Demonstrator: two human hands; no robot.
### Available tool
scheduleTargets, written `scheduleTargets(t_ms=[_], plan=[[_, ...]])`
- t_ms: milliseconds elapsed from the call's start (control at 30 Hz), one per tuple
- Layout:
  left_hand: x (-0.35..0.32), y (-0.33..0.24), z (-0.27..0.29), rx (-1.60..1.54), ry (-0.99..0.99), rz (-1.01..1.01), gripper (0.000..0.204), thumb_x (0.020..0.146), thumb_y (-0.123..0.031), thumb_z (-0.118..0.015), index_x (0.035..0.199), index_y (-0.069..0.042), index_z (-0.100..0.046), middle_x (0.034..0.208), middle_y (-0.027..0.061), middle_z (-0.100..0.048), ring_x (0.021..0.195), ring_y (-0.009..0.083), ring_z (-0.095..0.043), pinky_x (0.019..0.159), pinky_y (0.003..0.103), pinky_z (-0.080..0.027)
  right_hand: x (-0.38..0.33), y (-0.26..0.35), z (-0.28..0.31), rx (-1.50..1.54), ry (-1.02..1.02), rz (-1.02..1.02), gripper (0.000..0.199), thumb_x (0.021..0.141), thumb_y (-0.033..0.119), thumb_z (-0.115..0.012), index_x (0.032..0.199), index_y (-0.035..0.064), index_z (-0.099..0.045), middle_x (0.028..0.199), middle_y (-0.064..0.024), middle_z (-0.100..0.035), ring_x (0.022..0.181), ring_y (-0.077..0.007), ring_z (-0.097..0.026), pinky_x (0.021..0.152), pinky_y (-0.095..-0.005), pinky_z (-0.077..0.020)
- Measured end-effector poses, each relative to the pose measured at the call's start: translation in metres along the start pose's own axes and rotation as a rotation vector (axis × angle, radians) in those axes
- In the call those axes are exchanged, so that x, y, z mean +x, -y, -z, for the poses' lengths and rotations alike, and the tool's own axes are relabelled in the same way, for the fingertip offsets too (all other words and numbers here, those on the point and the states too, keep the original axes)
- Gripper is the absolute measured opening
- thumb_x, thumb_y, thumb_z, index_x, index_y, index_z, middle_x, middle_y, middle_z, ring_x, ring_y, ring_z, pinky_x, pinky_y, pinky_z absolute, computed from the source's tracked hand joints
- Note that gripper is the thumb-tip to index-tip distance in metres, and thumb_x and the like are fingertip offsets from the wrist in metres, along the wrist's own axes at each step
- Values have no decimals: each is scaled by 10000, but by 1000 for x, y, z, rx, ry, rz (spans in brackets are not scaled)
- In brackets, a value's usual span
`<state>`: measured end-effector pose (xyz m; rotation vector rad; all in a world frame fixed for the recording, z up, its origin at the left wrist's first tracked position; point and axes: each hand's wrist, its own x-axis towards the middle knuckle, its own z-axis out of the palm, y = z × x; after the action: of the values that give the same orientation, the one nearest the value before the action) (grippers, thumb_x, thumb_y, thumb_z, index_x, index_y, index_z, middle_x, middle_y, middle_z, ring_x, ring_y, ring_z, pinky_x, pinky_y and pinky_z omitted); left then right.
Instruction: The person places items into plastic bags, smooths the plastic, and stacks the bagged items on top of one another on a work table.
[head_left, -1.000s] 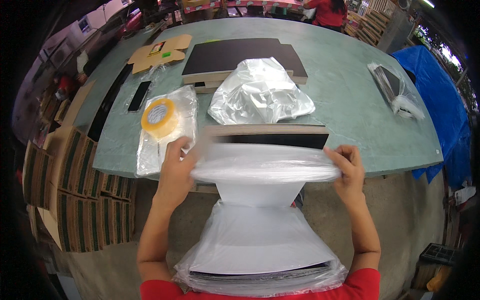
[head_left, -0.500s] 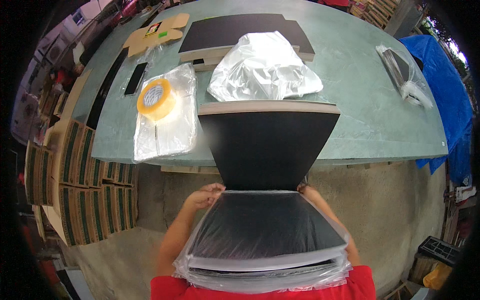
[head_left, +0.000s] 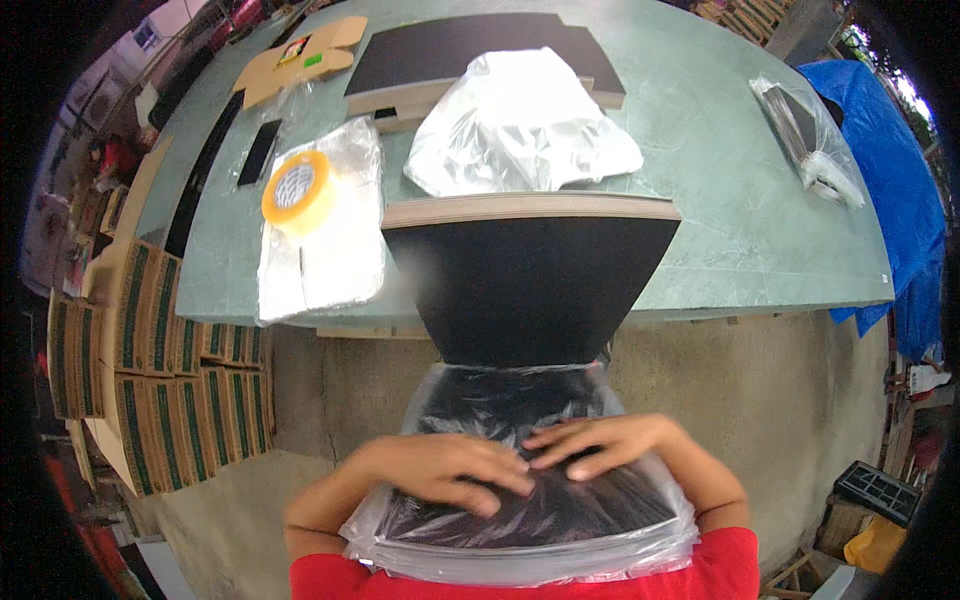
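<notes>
Left hand (head_left: 455, 470) and right hand (head_left: 600, 445) lie flat, palms down, fingertips meeting.

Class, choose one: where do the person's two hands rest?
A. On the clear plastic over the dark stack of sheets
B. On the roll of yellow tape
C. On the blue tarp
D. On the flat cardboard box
A: the left hand and right hand lie flat on the clear plastic covering the dark stack.

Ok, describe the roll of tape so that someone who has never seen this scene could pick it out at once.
Start at the grey-green table and go to its near left part, left of the black board stack. There a flat clear plastic bag lies, and the tape roll sits on its far end. It is the only round thing there: a yellow-orange ring with a pale core.
</notes>
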<state>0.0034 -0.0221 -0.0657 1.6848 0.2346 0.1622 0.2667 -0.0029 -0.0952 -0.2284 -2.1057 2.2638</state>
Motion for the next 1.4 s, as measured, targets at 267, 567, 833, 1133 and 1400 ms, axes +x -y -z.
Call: scheduleTargets(t_ms=[267, 567, 833, 1133, 1400], plan=[[39, 20, 69, 552, 228, 503, 332, 788, -270, -510, 1038, -53, -536, 979, 177, -563, 929, 293, -543, 781, 379, -427, 1, -113, 12, -217, -347, -559, 477, 837, 482, -384, 1220, 201, -426, 1278, -131, -365, 1209, -268, -299, 997, -328, -214], [182, -12, 252, 1585, -644, 61, 210, 717, -235, -598, 736, -40, -523, 791, 99, -528, 799, 242, -502, 607, 342, -411, 2, -129, 8, -238, -417, -554, 493, 830, 512, -363, 1202, 200, -450, 1272, -104, -377, 1219, -256, -277, 1009, -358, -170], [186, 16, 272, 1933, -453, -63, 136, 682, -151, -510, 799, -82, -506, 795, 59, -476, 784, 195, -489, 613, 328, -405, -5, -163, 8, -163, -462, -483, 456, 810, 523, -364, 1173, 270, -476, 1224, -90, -434, 1178, -328, -327, 988, -500, -100], [183, 2, 288, 1645, -959, -34, 103, 719, -141, -495, 717, -49, -540, 855, 94, -502, 826, 232, -501, 664, 353, -394, -3, -146, 10, -234, -470, -486, 447, 818, 504, -371, 1170, 250, -479, 1189, -107, -459, 1183, -336, -311, 990, -430, -193], [188, 9, 281, 1174, -885, 152, 105, 745, -91, -502, 738, 14, -498, 865, 164, -443, 841, 327, -473, 736, 413, -387, -3, -141, 11, -229, -464, -491, 447, 823, 491, -376, 1168, 226, -484, 1187, -104, -465, 1173, -317, -328, 987, -421, -203]])
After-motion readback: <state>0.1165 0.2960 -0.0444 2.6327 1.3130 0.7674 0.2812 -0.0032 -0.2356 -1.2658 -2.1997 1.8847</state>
